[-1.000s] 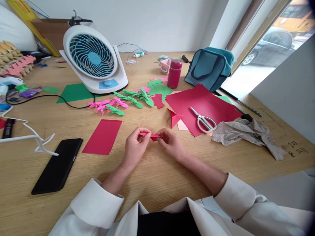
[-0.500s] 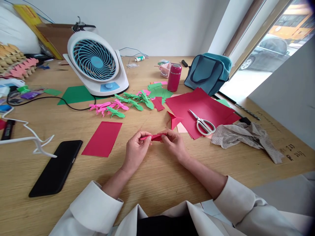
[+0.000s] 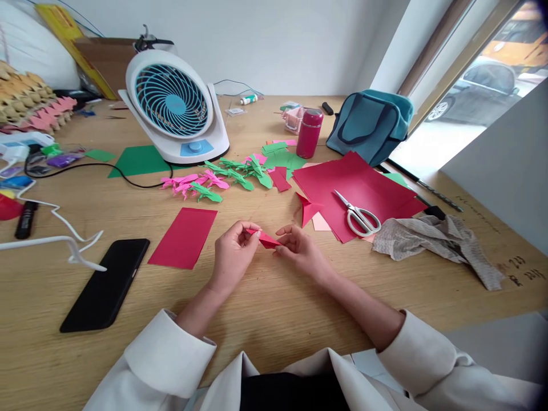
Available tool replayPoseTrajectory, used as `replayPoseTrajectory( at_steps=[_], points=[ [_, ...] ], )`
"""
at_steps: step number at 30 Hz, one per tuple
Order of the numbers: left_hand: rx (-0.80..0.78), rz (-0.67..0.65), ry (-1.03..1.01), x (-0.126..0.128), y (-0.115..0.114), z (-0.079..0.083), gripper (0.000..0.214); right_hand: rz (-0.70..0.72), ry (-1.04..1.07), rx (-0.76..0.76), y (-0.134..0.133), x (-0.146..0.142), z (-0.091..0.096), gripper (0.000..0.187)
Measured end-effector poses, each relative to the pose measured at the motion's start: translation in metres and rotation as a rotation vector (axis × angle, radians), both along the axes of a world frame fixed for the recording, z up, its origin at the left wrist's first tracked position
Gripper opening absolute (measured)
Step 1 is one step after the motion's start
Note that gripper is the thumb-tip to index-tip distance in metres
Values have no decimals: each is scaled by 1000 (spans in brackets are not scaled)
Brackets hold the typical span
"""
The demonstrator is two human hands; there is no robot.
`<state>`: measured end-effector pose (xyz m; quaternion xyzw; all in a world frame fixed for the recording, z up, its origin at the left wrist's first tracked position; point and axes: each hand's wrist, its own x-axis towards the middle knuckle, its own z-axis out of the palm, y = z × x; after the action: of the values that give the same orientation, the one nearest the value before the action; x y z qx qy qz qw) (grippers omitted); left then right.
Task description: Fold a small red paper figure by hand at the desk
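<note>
A small folded piece of red paper point(image 3: 268, 240) is held above the wooden table, slanting down to the right. My left hand point(image 3: 236, 251) pinches its left end between thumb and forefinger. My right hand point(image 3: 302, 251) is at its right tip, thumb and forefinger apart, the thumb touching or very near the paper. Left of my hands lies a stack of red paper rectangles point(image 3: 184, 237). Beyond my right hand a folded red paper shape point(image 3: 309, 208) rests by large red sheets point(image 3: 355, 177), with white-handled scissors point(image 3: 359, 217) on them.
Pink and green folded paper figures point(image 3: 231, 174) lie past my hands. Behind them stand a fan point(image 3: 175, 108), a red flask point(image 3: 309, 134) and a blue bag point(image 3: 370, 125). A black phone point(image 3: 105, 285) is at left, a crumpled cloth point(image 3: 428, 242) at right.
The red paper has tilted, its right end now lower. My right thumb and forefinger have spread apart from their pinch, while my left hand keeps its grip. The view has shifted slightly.
</note>
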<state>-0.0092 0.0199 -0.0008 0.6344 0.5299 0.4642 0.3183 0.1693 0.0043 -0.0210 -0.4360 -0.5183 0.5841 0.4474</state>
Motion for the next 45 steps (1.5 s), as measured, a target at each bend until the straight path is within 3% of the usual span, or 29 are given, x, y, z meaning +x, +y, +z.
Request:
replayPoseTrajectory(
  at_steps=[5,11,18,24,29,45],
  points=[
    [112,-87,209,-6,2,2,8,210,-113,-56,0,13,11,37],
    [309,-190,437,-1,-6,10,15,251,-180,-47,-5,11,13,33],
    [136,-255,283,5,-6,-5,20,95,-587,223,-15,8,15,16],
    [6,-230,134,8,-3,-14,12,137,-708,428,-20,13,15,21],
    [-56,-237,77,8,-2,-16,9,210,-772,485,-23,13,15,28],
    [102,-339,311,-2,-2,-13,14,336,-895,691,-20,17,10,33]
  ],
)
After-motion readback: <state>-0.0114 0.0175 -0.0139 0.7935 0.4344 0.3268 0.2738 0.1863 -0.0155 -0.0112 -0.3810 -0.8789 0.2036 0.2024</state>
